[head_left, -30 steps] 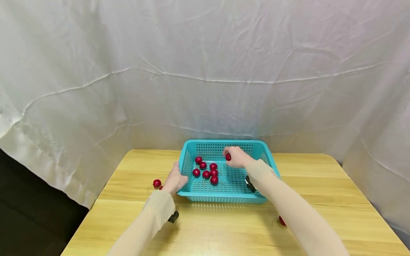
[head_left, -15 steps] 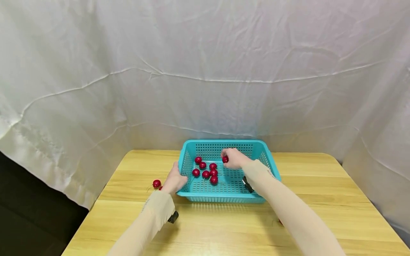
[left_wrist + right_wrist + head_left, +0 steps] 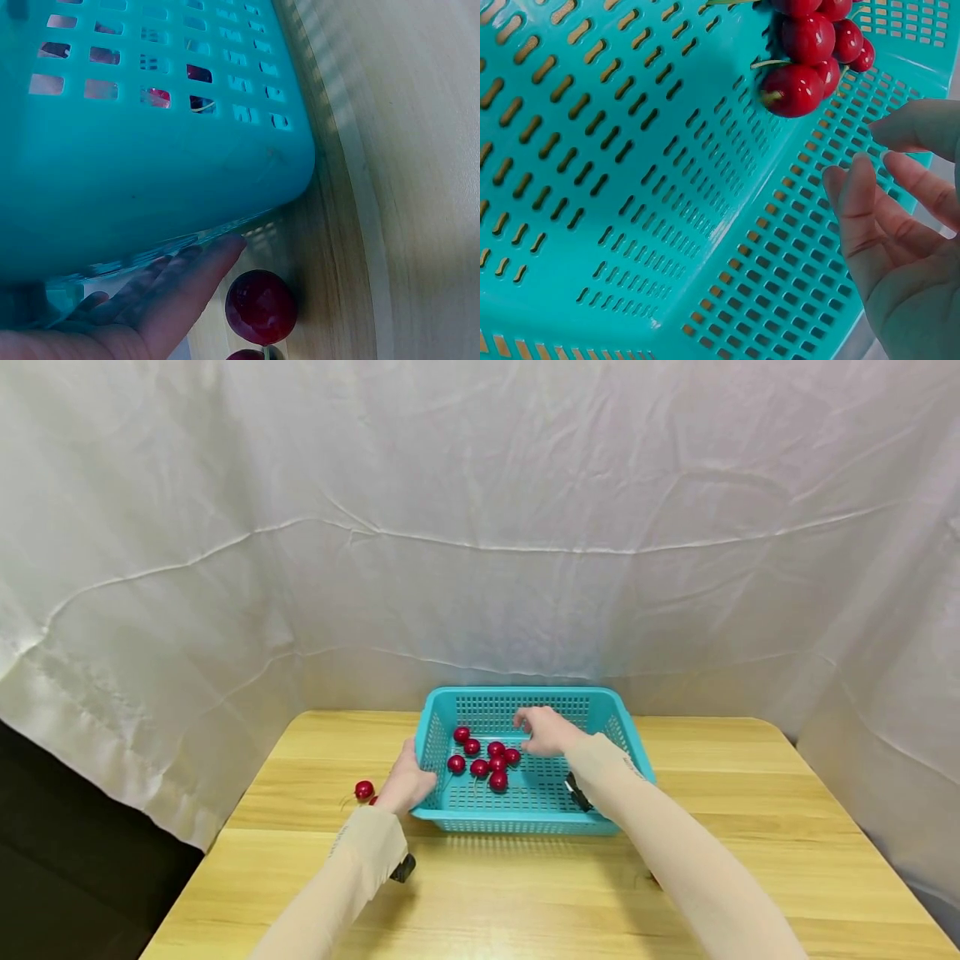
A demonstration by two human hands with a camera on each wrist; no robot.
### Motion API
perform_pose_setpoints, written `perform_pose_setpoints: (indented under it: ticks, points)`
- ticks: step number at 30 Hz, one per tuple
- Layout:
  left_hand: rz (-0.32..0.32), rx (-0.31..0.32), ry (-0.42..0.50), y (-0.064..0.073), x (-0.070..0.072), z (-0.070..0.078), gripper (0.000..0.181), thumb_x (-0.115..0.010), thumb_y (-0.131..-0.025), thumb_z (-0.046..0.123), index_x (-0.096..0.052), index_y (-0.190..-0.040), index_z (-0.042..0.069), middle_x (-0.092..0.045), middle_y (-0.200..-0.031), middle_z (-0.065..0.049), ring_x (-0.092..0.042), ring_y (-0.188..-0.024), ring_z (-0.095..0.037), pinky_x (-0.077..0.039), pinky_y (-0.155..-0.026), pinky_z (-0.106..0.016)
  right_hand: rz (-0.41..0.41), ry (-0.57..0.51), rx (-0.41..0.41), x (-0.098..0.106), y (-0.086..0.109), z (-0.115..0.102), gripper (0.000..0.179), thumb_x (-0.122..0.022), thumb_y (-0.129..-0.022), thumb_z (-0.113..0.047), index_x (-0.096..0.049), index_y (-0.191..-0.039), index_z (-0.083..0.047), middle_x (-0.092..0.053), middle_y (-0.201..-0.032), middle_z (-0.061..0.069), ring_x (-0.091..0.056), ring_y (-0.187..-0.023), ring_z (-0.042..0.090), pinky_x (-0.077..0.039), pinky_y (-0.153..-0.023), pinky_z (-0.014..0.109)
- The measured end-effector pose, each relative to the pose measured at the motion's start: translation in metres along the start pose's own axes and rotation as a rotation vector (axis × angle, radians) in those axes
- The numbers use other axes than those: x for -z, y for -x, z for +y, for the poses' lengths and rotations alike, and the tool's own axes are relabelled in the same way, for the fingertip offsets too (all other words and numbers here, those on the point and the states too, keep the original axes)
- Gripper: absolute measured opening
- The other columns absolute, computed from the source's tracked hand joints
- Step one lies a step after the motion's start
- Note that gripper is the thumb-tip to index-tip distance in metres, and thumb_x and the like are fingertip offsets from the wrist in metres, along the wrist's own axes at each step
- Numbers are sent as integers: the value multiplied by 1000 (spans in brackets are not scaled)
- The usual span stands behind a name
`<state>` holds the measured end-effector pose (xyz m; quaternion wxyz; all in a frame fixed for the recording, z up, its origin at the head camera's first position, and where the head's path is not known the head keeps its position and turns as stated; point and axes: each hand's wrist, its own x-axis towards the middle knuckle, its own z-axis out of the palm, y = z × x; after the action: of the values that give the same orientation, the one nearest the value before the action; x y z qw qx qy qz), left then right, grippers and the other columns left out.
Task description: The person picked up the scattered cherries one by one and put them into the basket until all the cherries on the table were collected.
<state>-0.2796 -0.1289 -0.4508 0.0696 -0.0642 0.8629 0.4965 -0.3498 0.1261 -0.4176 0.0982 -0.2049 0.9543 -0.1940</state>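
Observation:
A turquoise plastic basket (image 3: 525,825) with slotted walls stands on the table. Several red cherries (image 3: 498,782) with thin stems lie together on its floor, left of centre. At the basket's left end is my left hand (image 3: 407,782), thumb over the rim and fingers (image 3: 191,289) stretched along the outer wall. Inside the basket, my right hand (image 3: 550,732) hovers just right of the cherries. Nothing is between its parted, slightly bent fingers (image 3: 859,199), and the thumb is apart from them.
Outside the basket to the left, a cherry (image 3: 363,790) lies on the wooden table (image 3: 517,902), with another partly behind my left hand. My right forearm hides most of a small thing on the right. A pale curtain (image 3: 480,602) hangs behind the table.
My right hand lowered a cherry toward the group, shifting slightly left, and let it go. That cherry now lies at the group's right side. The left hand stays at the basket.

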Motion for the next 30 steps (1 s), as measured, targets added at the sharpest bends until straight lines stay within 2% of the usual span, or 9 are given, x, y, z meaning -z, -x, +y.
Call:
perform_pose_setpoints:
  ticks: [8, 17, 30]
  points:
    - [-5, -1, -6, 2, 3, 0, 71, -52, -89, -6, -24, -153, 9, -45, -151, -23, -45, -138, -44, -39, -112, -66, 8, 1, -1, 3, 4, 0, 30, -64, -94, -9, -61, -124, -8, -64, -122, 21, -62, -103, 27, -56, -86, 43]
    - [8, 8, -18, 3, 6, -1, 70, -53, -89, -6, -25, -152, 8, -45, -151, -23, -46, -137, -43, -39, -111, -66, 28, 3, 39, 8, 8, -2, 27, -64, -94, -10, -62, -121, -8, -66, -116, 16, -64, -105, 26, -57, -89, 42]
    - [6, 27, -16, 1, 5, -1, 74, -53, -87, -7, -24, -153, 9, -43, -152, -23, -45, -137, -44, -38, -112, -67, 66, -53, 83, 30, 32, -1, 28, -61, -94, -9, -62, -122, -5, -68, -115, 18, -68, -95, 23, -59, -87, 41]
